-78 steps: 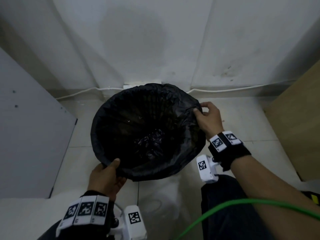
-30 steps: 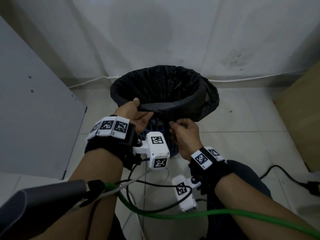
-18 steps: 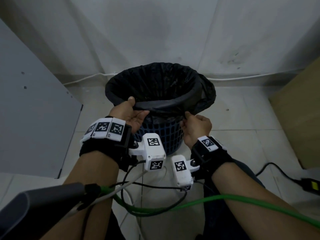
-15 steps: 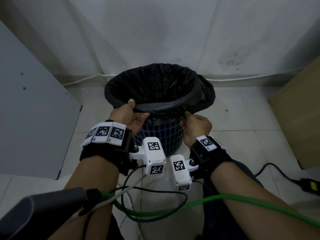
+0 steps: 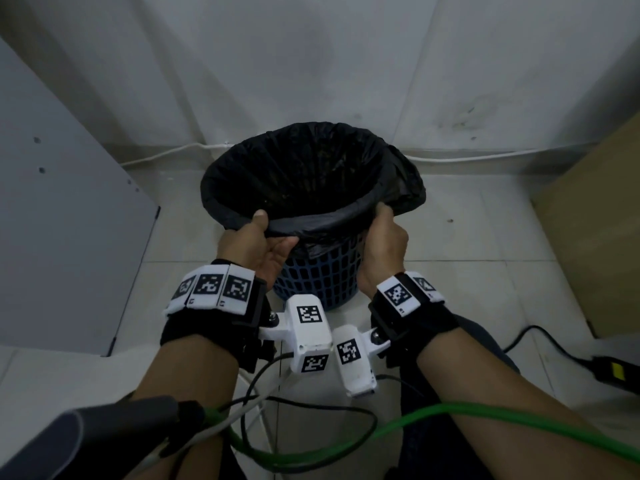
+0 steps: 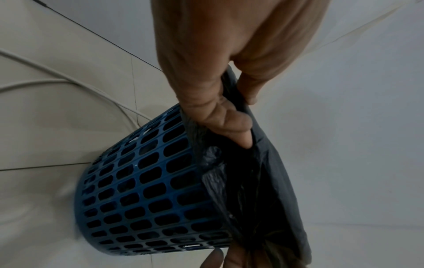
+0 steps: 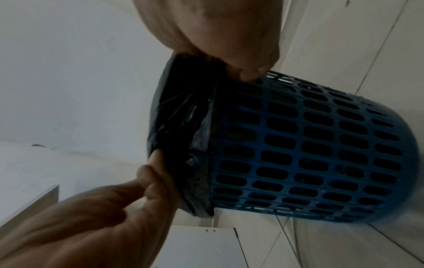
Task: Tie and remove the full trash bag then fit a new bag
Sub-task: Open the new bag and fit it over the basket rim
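A black trash bag (image 5: 304,174) lines a blue lattice waste basket (image 5: 318,282) that stands on the tiled floor near the wall. The bag's edge is folded over the basket's rim. My left hand (image 5: 258,242) grips the near-left part of the bag's edge, thumb on top and fingers curled under it. My right hand (image 5: 382,237) grips the near-right part of the edge. In the left wrist view the bag (image 6: 259,181) is pinched between thumb and fingers beside the basket (image 6: 146,195). The right wrist view shows the bag (image 7: 183,127) bunched in my fingers against the basket (image 7: 309,148).
A grey cabinet panel (image 5: 59,216) stands at the left and a brown board (image 5: 595,237) at the right. A white cable (image 5: 166,152) runs along the wall's foot. Green (image 5: 485,415) and black cables cross the floor near me, and a black adapter (image 5: 616,372) lies at the right.
The view has drawn back from looking into the basket. My right hand has shifted along the near rim to the right, and both hands now grip the bag's edge farther apart.
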